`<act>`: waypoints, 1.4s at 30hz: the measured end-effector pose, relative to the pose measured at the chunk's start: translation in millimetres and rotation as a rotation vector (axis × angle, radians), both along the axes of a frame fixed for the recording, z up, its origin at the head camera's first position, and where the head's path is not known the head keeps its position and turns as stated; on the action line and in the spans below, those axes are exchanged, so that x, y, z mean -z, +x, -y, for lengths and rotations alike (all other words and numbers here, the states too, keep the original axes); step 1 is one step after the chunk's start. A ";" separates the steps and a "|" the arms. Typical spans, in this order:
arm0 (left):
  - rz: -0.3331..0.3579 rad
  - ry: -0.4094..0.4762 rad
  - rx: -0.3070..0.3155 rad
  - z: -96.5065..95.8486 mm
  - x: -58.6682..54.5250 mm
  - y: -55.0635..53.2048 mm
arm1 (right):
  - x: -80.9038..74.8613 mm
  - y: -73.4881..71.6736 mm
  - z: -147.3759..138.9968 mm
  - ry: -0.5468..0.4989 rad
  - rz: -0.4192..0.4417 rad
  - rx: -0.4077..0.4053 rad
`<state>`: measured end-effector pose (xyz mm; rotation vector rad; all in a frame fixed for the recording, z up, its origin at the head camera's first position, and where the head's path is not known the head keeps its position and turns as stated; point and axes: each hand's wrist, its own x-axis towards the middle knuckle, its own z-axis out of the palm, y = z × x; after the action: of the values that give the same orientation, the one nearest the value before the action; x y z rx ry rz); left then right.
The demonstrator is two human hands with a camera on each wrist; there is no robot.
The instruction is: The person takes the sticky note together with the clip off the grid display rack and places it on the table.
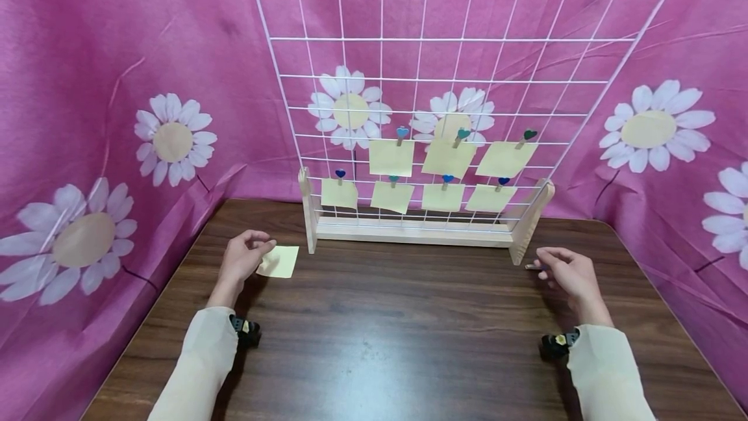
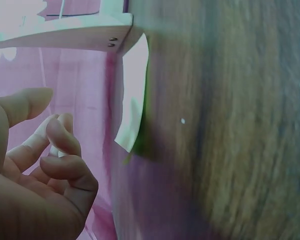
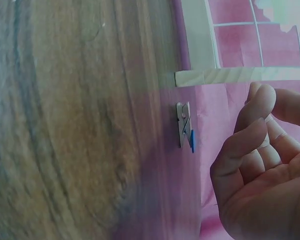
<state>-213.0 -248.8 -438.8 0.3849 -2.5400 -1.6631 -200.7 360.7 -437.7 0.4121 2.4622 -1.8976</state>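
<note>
The person's right hand [image 3: 267,182], fingers loosely curled, hovers near a small wooden clothespin [image 3: 180,127] with a blue piece, on the brown wood-grain table [image 3: 80,120]. Beyond are a pale wooden stand [image 3: 240,76], white wire grid [image 3: 235,24] and pink cloth [image 3: 208,125].

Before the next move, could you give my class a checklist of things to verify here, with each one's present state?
1. Rack standing upright on the table: ok.
2. Seven hung notes, each with a heart-topped clip: ok.
3. Loose note held by the left hand: not ok; the left wrist view shows it on the table, apart from the fingers.
4. Loose clip held by the right hand: not ok; it lies on the table.
5. Loose note's sticky edge: cannot tell; no view shows it.
</note>
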 end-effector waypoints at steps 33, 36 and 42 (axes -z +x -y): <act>-0.138 0.132 0.036 -34.9 -27.2 7.9 | -49.9 -4.0 32.7 0.052 -0.127 -0.050; -0.146 0.150 0.047 -39.1 -28.3 7.6 | -51.3 -3.8 34.9 0.028 -0.138 -0.053; -0.143 0.163 0.051 -43.8 -30.4 7.2 | -57.0 -3.5 41.8 0.038 -0.178 -0.068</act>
<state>-205.8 -205.0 -408.4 0.2048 -2.3401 -1.8502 -204.2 318.8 -380.6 0.1629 2.5872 -1.9422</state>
